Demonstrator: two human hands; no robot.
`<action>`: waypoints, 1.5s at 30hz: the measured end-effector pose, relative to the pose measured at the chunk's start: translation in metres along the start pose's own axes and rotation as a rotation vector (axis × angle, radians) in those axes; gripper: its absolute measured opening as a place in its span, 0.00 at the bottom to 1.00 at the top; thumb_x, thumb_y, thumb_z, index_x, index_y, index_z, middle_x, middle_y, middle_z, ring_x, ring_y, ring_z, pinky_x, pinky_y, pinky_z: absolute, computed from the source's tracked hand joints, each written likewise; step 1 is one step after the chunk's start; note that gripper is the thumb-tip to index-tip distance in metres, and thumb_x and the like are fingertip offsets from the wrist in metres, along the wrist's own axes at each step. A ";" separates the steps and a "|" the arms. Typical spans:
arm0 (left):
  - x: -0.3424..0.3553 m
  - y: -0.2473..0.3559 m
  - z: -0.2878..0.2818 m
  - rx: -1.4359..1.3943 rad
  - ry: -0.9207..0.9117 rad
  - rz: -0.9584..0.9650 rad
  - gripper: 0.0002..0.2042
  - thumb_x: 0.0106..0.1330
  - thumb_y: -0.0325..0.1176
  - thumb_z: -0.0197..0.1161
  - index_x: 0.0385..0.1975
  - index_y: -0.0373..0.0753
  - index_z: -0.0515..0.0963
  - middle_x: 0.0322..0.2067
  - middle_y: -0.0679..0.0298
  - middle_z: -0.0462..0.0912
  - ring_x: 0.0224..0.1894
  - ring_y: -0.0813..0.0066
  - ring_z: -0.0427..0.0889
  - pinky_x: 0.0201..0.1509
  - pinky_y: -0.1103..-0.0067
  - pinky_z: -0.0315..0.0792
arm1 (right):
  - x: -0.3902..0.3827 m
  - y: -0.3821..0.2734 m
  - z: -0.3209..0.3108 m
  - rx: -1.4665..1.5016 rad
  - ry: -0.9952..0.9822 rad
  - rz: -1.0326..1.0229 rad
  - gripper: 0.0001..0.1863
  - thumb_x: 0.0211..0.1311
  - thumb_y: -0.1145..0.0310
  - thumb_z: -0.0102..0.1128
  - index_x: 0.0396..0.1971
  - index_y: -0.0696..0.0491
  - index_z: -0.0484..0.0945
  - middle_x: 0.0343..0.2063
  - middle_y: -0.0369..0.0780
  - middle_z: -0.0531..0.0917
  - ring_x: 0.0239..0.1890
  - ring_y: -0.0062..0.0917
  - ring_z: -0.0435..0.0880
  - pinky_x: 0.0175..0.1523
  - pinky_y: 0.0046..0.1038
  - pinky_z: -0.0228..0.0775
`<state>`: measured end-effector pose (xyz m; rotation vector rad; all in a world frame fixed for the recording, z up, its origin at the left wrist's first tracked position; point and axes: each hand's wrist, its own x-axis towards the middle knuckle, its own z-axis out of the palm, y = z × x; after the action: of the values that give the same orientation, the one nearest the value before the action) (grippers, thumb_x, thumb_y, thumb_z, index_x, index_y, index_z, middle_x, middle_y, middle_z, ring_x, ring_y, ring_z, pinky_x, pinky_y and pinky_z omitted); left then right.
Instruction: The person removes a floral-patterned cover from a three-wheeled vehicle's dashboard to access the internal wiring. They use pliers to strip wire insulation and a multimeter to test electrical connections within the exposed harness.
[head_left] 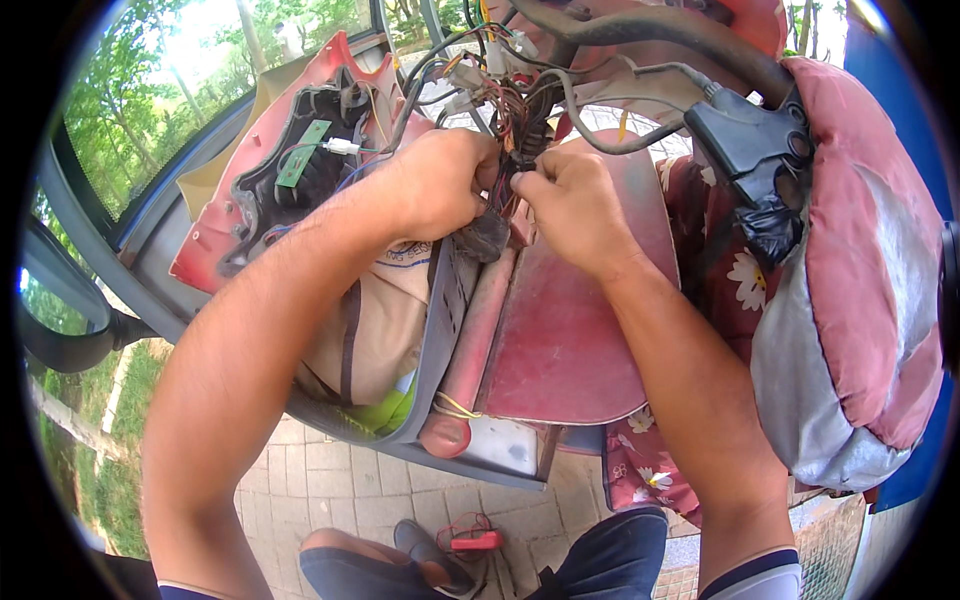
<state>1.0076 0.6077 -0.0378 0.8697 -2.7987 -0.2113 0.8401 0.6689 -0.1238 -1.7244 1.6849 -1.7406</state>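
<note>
A thick bundle of thin coloured wires (508, 105) with white plug connectors hangs down among the vehicle's opened front parts. My left hand (445, 185) is curled closed against the left side of this bundle, its fingertips mostly hidden. From the right, my right hand (585, 205) pinches the wires at a black wrapped section, thumb toward the left hand. Just below my left hand is a dark crumpled piece (485, 236). A red panel (575, 330) lies beneath my right hand and forearm.
On the left rests a red shell (215, 235) with a green circuit board (303, 153) wired to it. A grey bin (420, 395) holds a beige bag (370, 330). To the right are a black lever housing (755, 145) and a padded pink-and-silver cover (865, 270). A red device (475, 540) lies on the paving.
</note>
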 end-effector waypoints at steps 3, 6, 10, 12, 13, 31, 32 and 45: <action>0.006 -0.003 -0.005 0.050 -0.113 0.021 0.10 0.52 0.22 0.65 0.35 0.31 0.82 0.35 0.50 0.85 0.42 0.54 0.86 0.47 0.67 0.78 | -0.002 -0.002 -0.004 0.136 -0.007 0.057 0.15 0.53 0.65 0.63 0.21 0.64 0.81 0.17 0.53 0.80 0.21 0.40 0.82 0.34 0.39 0.75; 0.007 -0.010 -0.005 0.059 -0.147 0.060 0.11 0.50 0.20 0.60 0.34 0.33 0.84 0.34 0.50 0.87 0.42 0.54 0.87 0.48 0.67 0.78 | -0.002 -0.006 -0.008 0.187 -0.033 0.050 0.15 0.52 0.65 0.64 0.20 0.64 0.81 0.16 0.51 0.79 0.18 0.36 0.80 0.31 0.38 0.74; 0.009 -0.018 -0.008 0.118 -0.155 0.085 0.12 0.50 0.23 0.62 0.35 0.31 0.85 0.37 0.49 0.85 0.47 0.54 0.85 0.55 0.67 0.76 | 0.004 -0.008 -0.010 0.017 -0.200 -0.036 0.15 0.50 0.62 0.65 0.19 0.60 0.84 0.17 0.49 0.82 0.19 0.38 0.81 0.32 0.40 0.74; 0.008 -0.021 -0.011 0.077 -0.141 0.141 0.13 0.50 0.22 0.61 0.36 0.31 0.85 0.36 0.49 0.85 0.47 0.55 0.85 0.56 0.68 0.76 | 0.002 -0.007 -0.003 -0.222 -0.229 0.013 0.15 0.50 0.58 0.67 0.26 0.55 0.88 0.27 0.49 0.88 0.32 0.44 0.87 0.41 0.42 0.79; 0.010 -0.022 -0.012 0.108 -0.142 0.181 0.14 0.50 0.21 0.60 0.37 0.31 0.85 0.37 0.50 0.86 0.46 0.55 0.85 0.56 0.69 0.76 | -0.001 -0.007 -0.002 -0.300 -0.218 0.010 0.15 0.50 0.57 0.67 0.28 0.55 0.89 0.30 0.49 0.88 0.35 0.45 0.88 0.44 0.43 0.80; 0.010 -0.019 -0.004 0.064 -0.065 0.165 0.06 0.50 0.18 0.59 0.27 0.29 0.80 0.28 0.58 0.83 0.37 0.69 0.83 0.47 0.75 0.75 | -0.008 0.009 0.003 -0.482 -0.172 -0.156 0.16 0.63 0.58 0.62 0.33 0.56 0.87 0.33 0.51 0.87 0.40 0.47 0.87 0.46 0.45 0.78; 0.010 -0.019 -0.008 0.061 -0.079 0.187 0.06 0.50 0.19 0.59 0.28 0.29 0.80 0.30 0.58 0.83 0.39 0.68 0.82 0.49 0.74 0.74 | -0.010 0.009 0.003 -0.532 -0.172 -0.140 0.16 0.63 0.57 0.62 0.32 0.55 0.88 0.35 0.51 0.88 0.42 0.48 0.87 0.47 0.45 0.78; 0.007 -0.014 -0.013 0.144 -0.082 0.076 0.10 0.49 0.21 0.59 0.29 0.35 0.87 0.25 0.61 0.87 0.30 0.72 0.83 0.38 0.74 0.76 | -0.014 -0.007 -0.005 -0.483 -0.222 -0.085 0.14 0.63 0.62 0.61 0.35 0.59 0.87 0.36 0.56 0.87 0.43 0.54 0.87 0.52 0.47 0.79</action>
<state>1.0123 0.5910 -0.0268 0.8003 -2.9471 -0.0353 0.8447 0.6849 -0.1250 -2.1142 2.0675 -1.1704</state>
